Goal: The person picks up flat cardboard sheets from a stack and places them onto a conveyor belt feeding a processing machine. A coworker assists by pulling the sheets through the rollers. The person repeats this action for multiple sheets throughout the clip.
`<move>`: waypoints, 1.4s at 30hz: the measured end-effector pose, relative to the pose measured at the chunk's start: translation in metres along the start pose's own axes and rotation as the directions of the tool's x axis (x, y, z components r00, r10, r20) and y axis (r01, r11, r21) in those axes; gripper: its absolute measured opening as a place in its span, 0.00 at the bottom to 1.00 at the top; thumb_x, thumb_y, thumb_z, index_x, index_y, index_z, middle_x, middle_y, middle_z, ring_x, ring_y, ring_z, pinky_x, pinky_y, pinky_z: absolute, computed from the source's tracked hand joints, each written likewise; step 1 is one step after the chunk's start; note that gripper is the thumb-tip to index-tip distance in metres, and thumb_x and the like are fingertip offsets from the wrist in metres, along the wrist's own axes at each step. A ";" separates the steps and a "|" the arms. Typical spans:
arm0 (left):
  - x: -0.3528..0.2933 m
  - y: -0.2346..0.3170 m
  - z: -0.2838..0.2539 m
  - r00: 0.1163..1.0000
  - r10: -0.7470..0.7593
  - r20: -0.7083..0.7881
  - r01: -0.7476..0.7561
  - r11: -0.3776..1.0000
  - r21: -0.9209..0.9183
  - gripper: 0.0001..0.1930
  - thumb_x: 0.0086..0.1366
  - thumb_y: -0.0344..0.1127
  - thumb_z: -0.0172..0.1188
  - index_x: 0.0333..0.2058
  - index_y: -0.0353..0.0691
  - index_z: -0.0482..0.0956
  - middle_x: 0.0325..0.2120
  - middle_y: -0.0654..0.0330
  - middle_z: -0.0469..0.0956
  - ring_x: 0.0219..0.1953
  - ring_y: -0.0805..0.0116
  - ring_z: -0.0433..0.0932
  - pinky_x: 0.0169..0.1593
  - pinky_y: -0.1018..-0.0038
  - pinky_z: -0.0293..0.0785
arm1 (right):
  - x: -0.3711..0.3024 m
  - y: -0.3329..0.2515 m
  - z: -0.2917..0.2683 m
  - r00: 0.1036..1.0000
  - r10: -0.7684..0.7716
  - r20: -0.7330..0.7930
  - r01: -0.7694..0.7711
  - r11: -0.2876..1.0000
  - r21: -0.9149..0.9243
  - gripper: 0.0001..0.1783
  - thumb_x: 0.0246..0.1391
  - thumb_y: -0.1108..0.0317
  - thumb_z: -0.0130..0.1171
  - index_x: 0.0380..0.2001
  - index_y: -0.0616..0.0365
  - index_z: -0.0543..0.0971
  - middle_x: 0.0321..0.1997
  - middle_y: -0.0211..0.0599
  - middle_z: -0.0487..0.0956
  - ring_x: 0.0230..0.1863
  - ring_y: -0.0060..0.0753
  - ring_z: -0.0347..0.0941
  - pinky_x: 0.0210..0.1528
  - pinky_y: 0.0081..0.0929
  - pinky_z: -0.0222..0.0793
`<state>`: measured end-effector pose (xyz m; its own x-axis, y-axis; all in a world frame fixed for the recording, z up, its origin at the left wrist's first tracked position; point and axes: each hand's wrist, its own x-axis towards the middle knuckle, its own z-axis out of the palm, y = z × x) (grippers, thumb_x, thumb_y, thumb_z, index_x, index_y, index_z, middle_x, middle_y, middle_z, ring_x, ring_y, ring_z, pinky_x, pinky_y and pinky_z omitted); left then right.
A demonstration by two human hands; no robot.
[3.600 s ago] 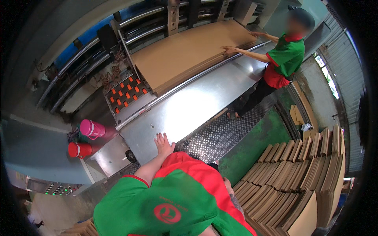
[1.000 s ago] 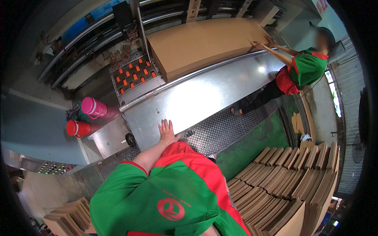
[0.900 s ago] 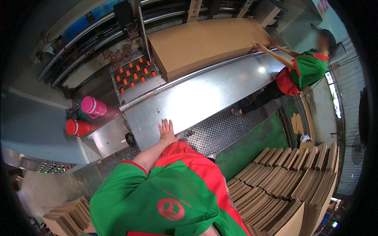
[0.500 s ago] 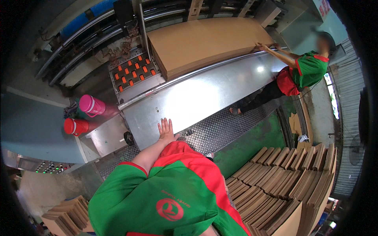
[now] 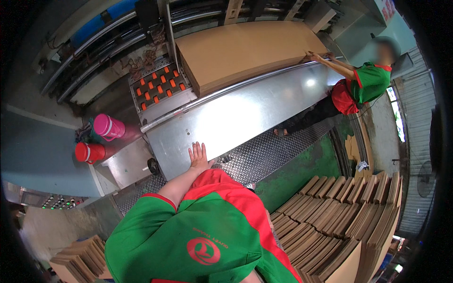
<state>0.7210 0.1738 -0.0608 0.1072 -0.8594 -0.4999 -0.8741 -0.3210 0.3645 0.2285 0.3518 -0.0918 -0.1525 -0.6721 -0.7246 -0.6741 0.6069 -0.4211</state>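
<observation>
The long steel table (image 5: 245, 113) runs from about 8 o'clock up to 2 o'clock, bare and shiny. Along its far edge, at 12 o'clock, lies a broad stack of brown cardboard sheets (image 5: 245, 49). A co-worker (image 5: 363, 85) at 2 o'clock has both hands on the stack's far corner. Bundles of folded cardboard (image 5: 339, 221) stand on edge at 4 o'clock, beside the tread-plate floor (image 5: 273, 151) and a green strip.

The left hand (image 5: 199, 158), just left of centre, lies flat on the near edge of the table. Its grip is released, fingers spread, holding nothing. The right hand is out of view. By the look of it this is a pause: the hand braces on the table while the stack sits well apart from it.

A reach to the sheets would call for leaning across the whole open steel surface. There is free room there, but the table's near rim is a hard edge against the body. The panel of orange rollers (image 5: 160, 87) at 11 o'clock borders the stack. A pink jug (image 5: 108, 127) and a red jug (image 5: 89, 152) stand at 9 o'clock, clear of the arm.
</observation>
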 end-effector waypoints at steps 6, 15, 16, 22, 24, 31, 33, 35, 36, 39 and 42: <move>0.002 -0.001 0.004 1.000 -0.007 -0.003 0.007 1.000 -0.007 0.66 0.68 0.66 0.62 0.79 0.28 0.27 0.80 0.31 0.23 0.82 0.30 0.18 0.77 0.33 0.13 | 0.001 0.000 -0.001 1.000 -0.004 -0.001 0.004 1.000 -0.001 0.35 0.67 0.47 0.64 0.61 0.69 0.80 0.58 0.56 0.87 0.61 0.48 0.84 0.62 0.39 0.77; 0.002 0.000 0.004 1.000 -0.017 -0.012 0.018 1.000 0.010 0.69 0.65 0.68 0.64 0.79 0.29 0.25 0.81 0.32 0.22 0.82 0.32 0.17 0.77 0.33 0.13 | 0.006 0.006 -0.001 1.000 -0.008 0.003 0.008 1.000 -0.002 0.34 0.67 0.46 0.64 0.61 0.69 0.80 0.58 0.56 0.87 0.61 0.48 0.83 0.62 0.39 0.77; 0.002 0.000 0.003 0.999 -0.035 0.038 0.035 0.999 -0.008 0.71 0.63 0.68 0.65 0.79 0.29 0.25 0.81 0.32 0.22 0.82 0.33 0.17 0.77 0.33 0.13 | 0.007 0.008 0.000 1.000 -0.009 0.004 0.009 1.000 -0.002 0.34 0.67 0.46 0.64 0.61 0.69 0.80 0.58 0.56 0.87 0.61 0.48 0.83 0.62 0.39 0.77; -0.002 0.003 -0.003 0.998 -0.039 0.055 0.040 0.999 -0.004 0.76 0.57 0.70 0.70 0.79 0.30 0.24 0.81 0.32 0.23 0.82 0.33 0.16 0.77 0.34 0.13 | 0.012 0.015 0.006 1.000 -0.011 0.010 0.011 1.000 0.023 0.34 0.67 0.46 0.63 0.61 0.68 0.80 0.58 0.56 0.87 0.62 0.49 0.83 0.62 0.40 0.77; -0.002 0.004 -0.005 0.999 -0.039 0.023 0.038 0.999 0.036 0.75 0.59 0.71 0.68 0.80 0.31 0.24 0.81 0.33 0.23 0.82 0.34 0.16 0.78 0.35 0.12 | 0.012 0.013 0.006 1.000 -0.021 0.007 0.020 0.999 0.034 0.34 0.67 0.46 0.63 0.61 0.68 0.80 0.58 0.56 0.87 0.62 0.49 0.83 0.62 0.40 0.77; -0.003 0.004 -0.004 0.996 -0.058 0.070 0.056 0.998 0.037 0.74 0.59 0.70 0.68 0.80 0.31 0.24 0.81 0.34 0.23 0.82 0.35 0.16 0.78 0.36 0.12 | 0.004 0.005 0.002 0.998 -0.053 -0.025 0.052 0.997 -0.057 0.29 0.68 0.48 0.57 0.58 0.62 0.83 0.58 0.57 0.86 0.62 0.58 0.82 0.63 0.45 0.77; -0.003 0.003 -0.002 1.000 -0.020 -0.008 0.020 1.000 0.007 0.75 0.57 0.68 0.70 0.79 0.30 0.25 0.81 0.32 0.24 0.82 0.33 0.16 0.78 0.35 0.13 | 0.002 0.004 0.002 0.998 -0.060 -0.009 0.059 0.997 -0.053 0.29 0.68 0.48 0.57 0.57 0.62 0.84 0.58 0.56 0.86 0.62 0.56 0.82 0.63 0.45 0.77; -0.002 0.002 -0.001 1.000 -0.011 -0.025 0.011 1.000 -0.010 0.76 0.56 0.67 0.72 0.79 0.30 0.25 0.81 0.31 0.24 0.82 0.32 0.16 0.78 0.34 0.14 | 0.000 0.001 0.002 0.998 -0.056 -0.002 0.056 0.998 -0.032 0.28 0.68 0.49 0.57 0.57 0.62 0.84 0.58 0.56 0.86 0.62 0.56 0.82 0.63 0.45 0.77; -0.002 0.002 0.000 1.000 -0.012 -0.021 0.012 1.000 -0.010 0.76 0.56 0.67 0.72 0.79 0.30 0.25 0.81 0.31 0.24 0.82 0.32 0.16 0.78 0.34 0.14 | -0.002 0.000 0.003 0.999 -0.048 -0.004 0.048 0.999 -0.012 0.28 0.68 0.49 0.57 0.57 0.62 0.84 0.57 0.56 0.86 0.62 0.56 0.82 0.63 0.45 0.77; -0.001 0.001 0.000 1.000 -0.015 -0.025 0.015 1.000 -0.006 0.76 0.56 0.66 0.72 0.79 0.30 0.25 0.81 0.32 0.24 0.82 0.32 0.17 0.78 0.34 0.14 | -0.009 -0.008 0.002 0.999 -0.029 -0.022 0.028 0.999 -0.024 0.28 0.68 0.49 0.57 0.57 0.62 0.84 0.57 0.56 0.87 0.62 0.57 0.82 0.63 0.44 0.77; -0.001 0.000 0.001 1.000 -0.022 -0.019 0.022 1.000 0.010 0.75 0.56 0.64 0.73 0.80 0.31 0.25 0.81 0.32 0.25 0.82 0.32 0.18 0.78 0.35 0.15 | -0.019 -0.019 -0.002 1.000 -0.015 -0.005 0.015 0.986 0.165 0.28 0.69 0.49 0.58 0.57 0.62 0.83 0.57 0.56 0.86 0.61 0.58 0.82 0.62 0.44 0.77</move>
<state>0.7200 0.1748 -0.0613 0.1352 -0.8596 -0.4928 -0.8764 -0.3358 0.3452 0.2424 0.3525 -0.0685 -0.1464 -0.6832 -0.7154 -0.5480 0.6580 -0.5164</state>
